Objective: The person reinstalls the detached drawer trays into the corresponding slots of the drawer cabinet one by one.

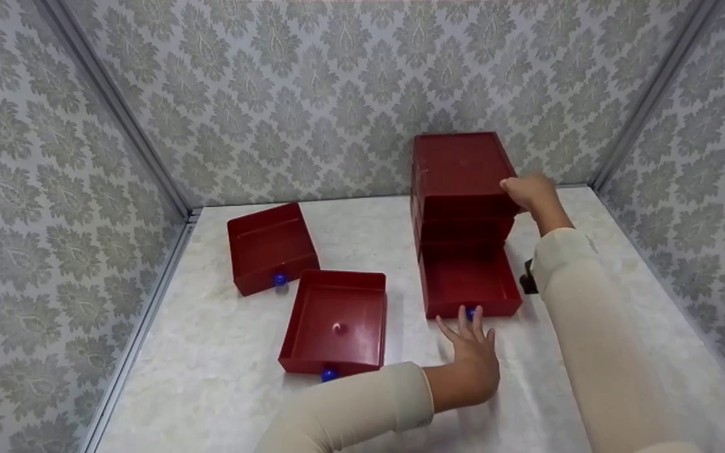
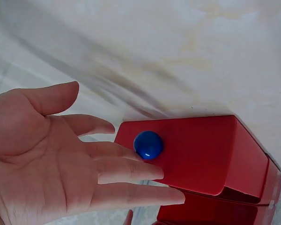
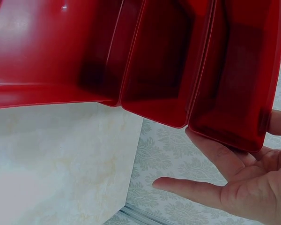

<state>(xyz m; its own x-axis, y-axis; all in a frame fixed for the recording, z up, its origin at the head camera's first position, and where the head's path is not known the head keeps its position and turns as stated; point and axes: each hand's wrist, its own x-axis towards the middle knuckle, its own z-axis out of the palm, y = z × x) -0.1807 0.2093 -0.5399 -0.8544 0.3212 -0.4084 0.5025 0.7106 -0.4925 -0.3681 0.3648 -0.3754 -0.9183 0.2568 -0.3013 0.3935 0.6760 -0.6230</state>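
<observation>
A dark red drawer cabinet (image 1: 460,163) stands at the back right, with two vacant slots above its bottom drawer (image 1: 482,307). That drawer is pulled out and has a blue knob (image 2: 148,145) on its front. My left hand (image 1: 476,365) is spread beside the knob, its fingers straight and its palm facing the camera in the left wrist view. At the cabinet's upper right front corner, my right hand (image 1: 531,192) grips the edge. Its thumb lies on the top, and fingers (image 3: 220,154) reach along the side wall.
Two loose red drawers lie left of the cabinet: a nearer drawer (image 1: 340,314) and a farther, angled drawer (image 1: 272,245), each with a blue knob. Patterned walls enclose the pale table (image 1: 211,371). A small black object (image 1: 529,279) is partly hidden by the right sleeve.
</observation>
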